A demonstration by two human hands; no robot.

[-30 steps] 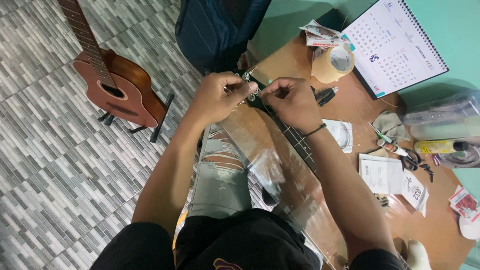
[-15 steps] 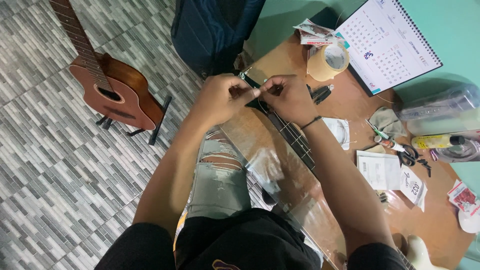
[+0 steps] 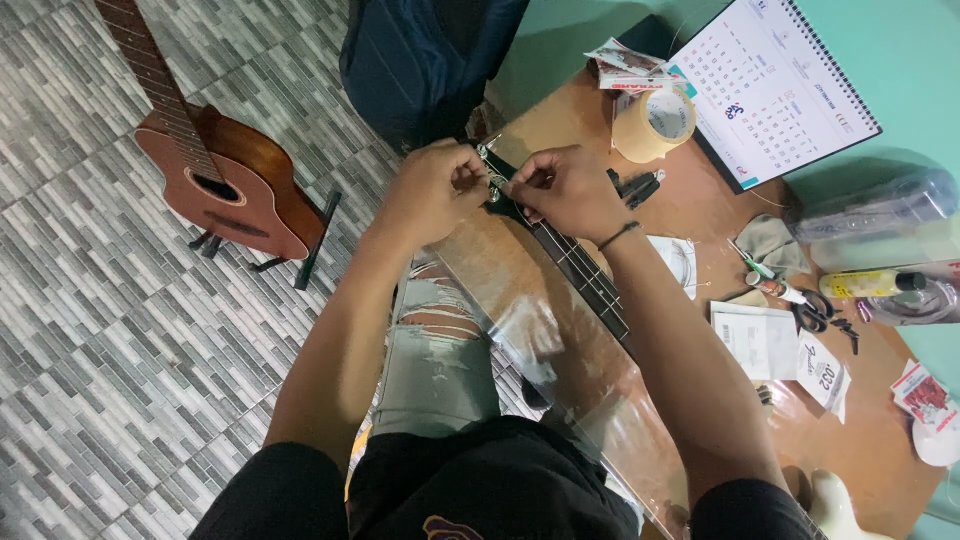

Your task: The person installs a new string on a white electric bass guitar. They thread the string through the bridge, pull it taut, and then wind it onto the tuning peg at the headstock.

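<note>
Guitar headstock (image 3: 497, 185) observed at tabletop (image 3: 690, 215) edge, neck (image 3: 585, 275) laid diagonally across tabletop. Left hand (image 3: 435, 190) seen pinched closed on tuning peg at headstock. Right hand (image 3: 565, 190) seen closed around headstock from opposite side; held item too small to be told. Tape roll (image 3: 655, 125) and calendar (image 3: 770, 85) noted just beyond hands. Second guitar (image 3: 225, 180) noted on floor stand, well apart.

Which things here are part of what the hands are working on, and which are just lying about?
In use: left hand and right hand at the guitar headstock; guitar neck.

Lying about: tape roll, calendar, scissors, yellow bottle, brown guitar on stand.
</note>
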